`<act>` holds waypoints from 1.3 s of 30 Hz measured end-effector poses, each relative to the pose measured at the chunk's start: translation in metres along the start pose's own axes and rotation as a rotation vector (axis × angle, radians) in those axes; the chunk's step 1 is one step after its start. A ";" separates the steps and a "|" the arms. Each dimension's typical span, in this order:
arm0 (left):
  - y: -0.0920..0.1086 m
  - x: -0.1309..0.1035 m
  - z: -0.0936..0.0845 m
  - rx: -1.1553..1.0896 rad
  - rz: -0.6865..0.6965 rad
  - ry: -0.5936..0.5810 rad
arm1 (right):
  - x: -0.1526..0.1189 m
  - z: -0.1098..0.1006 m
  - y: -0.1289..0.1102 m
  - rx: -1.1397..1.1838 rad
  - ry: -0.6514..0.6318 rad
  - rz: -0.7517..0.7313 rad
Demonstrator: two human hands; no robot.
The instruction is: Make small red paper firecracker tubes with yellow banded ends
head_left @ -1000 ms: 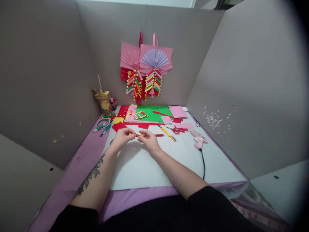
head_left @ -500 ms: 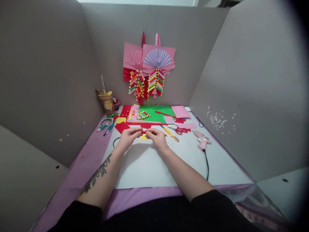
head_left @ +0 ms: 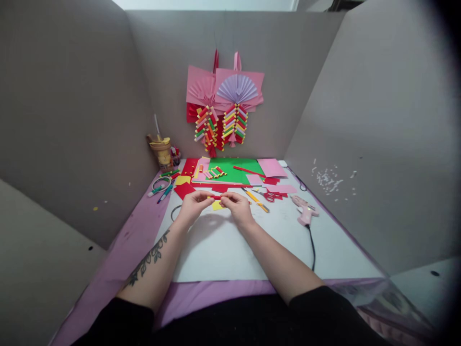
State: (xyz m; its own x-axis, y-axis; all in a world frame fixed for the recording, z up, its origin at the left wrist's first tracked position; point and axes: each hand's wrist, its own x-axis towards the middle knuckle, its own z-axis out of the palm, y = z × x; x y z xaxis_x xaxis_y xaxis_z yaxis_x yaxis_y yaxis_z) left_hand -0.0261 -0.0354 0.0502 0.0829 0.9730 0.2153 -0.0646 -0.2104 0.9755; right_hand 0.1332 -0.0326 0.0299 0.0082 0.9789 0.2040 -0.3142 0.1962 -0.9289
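Note:
Between my two hands is a small red paper roll (head_left: pixel 216 197), pinched at its ends by the fingertips. My left hand (head_left: pixel 194 205) closes on its left end, and my right hand (head_left: pixel 237 206) on its right end. Just below the roll a yellow paper piece (head_left: pixel 218 205) lies on the white board (head_left: pixel 223 254). Red paper (head_left: pixel 184 190) is beyond my left hand. A yellow cutter (head_left: pixel 257 200) and red scissors (head_left: pixel 268 195) lie to the right of my right hand.
A pink glue gun (head_left: pixel 307 211) with a black cord lies at the right. Green paper (head_left: pixel 248 166) with small paper rolls (head_left: pixel 216 172) is at the back. Paper fan decorations (head_left: pixel 237 89) hang on the back wall. A cup (head_left: pixel 163 154) stands at the back left.
The view has shifted slightly, moving the scene a little to the right. Slightly more of the red roll shows between my fingertips; both hands keep their pinch.

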 end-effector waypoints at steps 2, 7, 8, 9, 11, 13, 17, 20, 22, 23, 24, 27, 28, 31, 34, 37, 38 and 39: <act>0.001 0.000 0.000 -0.019 -0.008 0.001 | 0.000 0.000 0.000 -0.009 0.005 -0.009; 0.002 -0.001 0.000 -0.039 -0.028 -0.013 | -0.001 -0.001 -0.002 -0.066 0.022 -0.051; 0.001 -0.001 -0.001 -0.050 -0.032 -0.015 | -0.001 -0.001 -0.002 -0.076 0.023 -0.061; 0.001 -0.001 -0.001 -0.058 -0.034 -0.013 | -0.001 -0.002 -0.002 -0.083 0.024 -0.068; 0.000 -0.001 -0.002 -0.058 -0.029 -0.002 | -0.002 -0.002 -0.003 -0.091 0.022 -0.080; -0.001 0.000 -0.002 -0.040 -0.015 0.010 | -0.002 -0.001 -0.003 -0.090 0.018 -0.088; 0.000 -0.001 -0.001 -0.028 0.005 0.022 | -0.001 -0.001 -0.002 -0.031 0.013 -0.057; 0.003 -0.003 0.002 -0.062 0.001 -0.008 | 0.001 -0.001 0.000 0.125 0.017 0.045; 0.004 -0.005 0.004 -0.077 -0.010 -0.038 | 0.003 -0.001 0.003 0.230 0.025 0.132; 0.004 -0.006 0.005 -0.076 -0.015 -0.045 | 0.004 -0.001 0.004 0.265 0.028 0.166; 0.004 -0.006 0.005 -0.076 -0.020 -0.046 | 0.004 -0.001 0.004 0.286 0.028 0.189; 0.000 -0.006 0.006 -0.138 -0.044 -0.033 | 0.005 -0.001 0.006 0.296 0.020 0.206; -0.001 -0.005 0.006 -0.166 -0.054 -0.030 | 0.005 -0.001 0.006 0.288 0.015 0.203; -0.004 -0.004 0.005 -0.198 -0.073 -0.018 | 0.004 -0.001 0.006 0.229 0.011 0.154; -0.003 -0.004 0.005 -0.168 -0.057 -0.012 | 0.002 -0.002 0.005 0.074 0.028 0.016; -0.003 -0.004 0.007 -0.112 -0.024 -0.001 | -0.002 -0.002 0.001 -0.144 0.047 -0.173; -0.003 -0.004 0.007 -0.104 -0.027 0.002 | -0.003 -0.002 -0.001 -0.203 0.047 -0.234; -0.004 -0.004 0.008 -0.107 -0.040 0.002 | -0.004 -0.001 -0.003 -0.250 0.044 -0.289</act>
State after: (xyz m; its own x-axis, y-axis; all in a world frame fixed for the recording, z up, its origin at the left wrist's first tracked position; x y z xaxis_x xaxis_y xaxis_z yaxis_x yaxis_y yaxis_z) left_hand -0.0179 -0.0391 0.0456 0.0852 0.9807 0.1760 -0.1671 -0.1601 0.9728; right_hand 0.1353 -0.0373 0.0309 0.1051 0.8818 0.4597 -0.0520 0.4665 -0.8830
